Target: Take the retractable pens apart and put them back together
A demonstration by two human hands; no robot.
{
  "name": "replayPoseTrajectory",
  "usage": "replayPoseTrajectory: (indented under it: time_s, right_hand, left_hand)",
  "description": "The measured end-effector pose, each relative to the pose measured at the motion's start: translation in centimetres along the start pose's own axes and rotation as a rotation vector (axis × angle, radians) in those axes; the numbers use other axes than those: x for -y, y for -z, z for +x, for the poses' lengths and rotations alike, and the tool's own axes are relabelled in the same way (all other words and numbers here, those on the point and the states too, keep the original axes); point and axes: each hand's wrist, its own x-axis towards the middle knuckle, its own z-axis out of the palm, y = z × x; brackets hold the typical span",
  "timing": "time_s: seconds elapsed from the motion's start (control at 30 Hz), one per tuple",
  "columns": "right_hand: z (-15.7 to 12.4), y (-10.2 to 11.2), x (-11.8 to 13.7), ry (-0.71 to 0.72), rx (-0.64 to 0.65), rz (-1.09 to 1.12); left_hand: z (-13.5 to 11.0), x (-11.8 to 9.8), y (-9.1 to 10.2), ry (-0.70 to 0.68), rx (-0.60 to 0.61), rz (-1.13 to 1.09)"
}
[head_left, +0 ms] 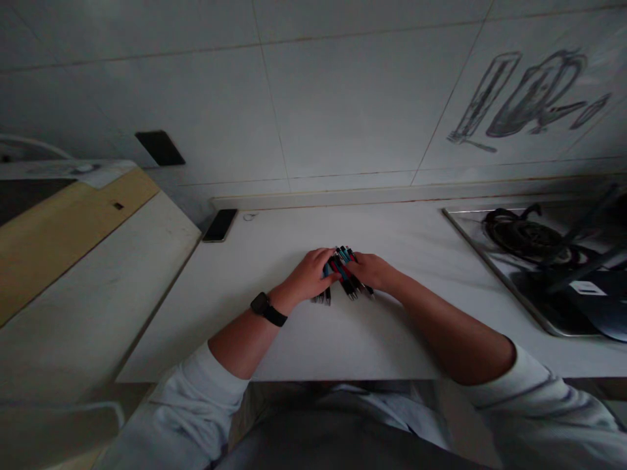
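Several pens with black, red and blue barrels lie bunched on the white countertop, most of their tips pointing toward me. My left hand is closed around the left part of the bunch, thumb pressed across the barrels. From the other side my right hand grips the right part, its fingers curled behind the pens. Both palms hide some of the barrels, so where one hand's share ends is hard to see. A black watch is on my left wrist.
A dark phone lies at the back left, with a small ring-like thing beside it. To the right sits a gas stove with a metal rim. A tiled wall closes off the back, and a pale cabinet or appliance stands left.
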Motion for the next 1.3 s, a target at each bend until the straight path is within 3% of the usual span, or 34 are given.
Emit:
replayPoseTrajectory:
  time_s: [0.23, 0.37, 0.47, 0.67, 0.83, 1.0, 1.13, 1.3]
  right_hand:
    - [-0.5, 0.6, -0.6, -0.046, -0.078, -0.136]
    - [-0.2, 0.3, -1.1, -0.041, -0.02, -0.232]
    - [-0.1, 0.4, -1.2, -0.016, -0.003, -0.222]
    - [0.1, 1.0, -1.7, -0.129, -0.123, -0.15]
    - [0.0, 1.0, -2.0, -0.156, -0.116, -0.174]
    - [-0.5, 0.4, -1.8, -0.067, -0.042, -0.268]
    - [-0.4, 0.4, -1.8, 0.013, -0.079, -0.277]
    - [-0.1, 1.0, -2.0, -0.171, -0.148, -0.204]
  left_hand:
    - [-0.2, 0.3, -0.6, 0.01, 0.028, 0.058]
    - [-0.2, 0.5, -0.8, 0.009, 0.053, 0.058]
    - [-0.3, 0.4, -0.8, 0.004, 0.054, 0.049]
    - [-0.4, 0.1, -0.7, 0.01, 0.072, 0.051]
    - [-0.3, 0.0, -0.6, 0.004, 0.082, 0.075]
    - [-0.3, 0.0, -0.5, -0.006, 0.097, 0.08]
    - [-0.4, -0.1, -0.5, 0.006, 0.107, 0.1]
    - [-0.3, -0.3, -0.4, 0.013, 0.131, 0.127]
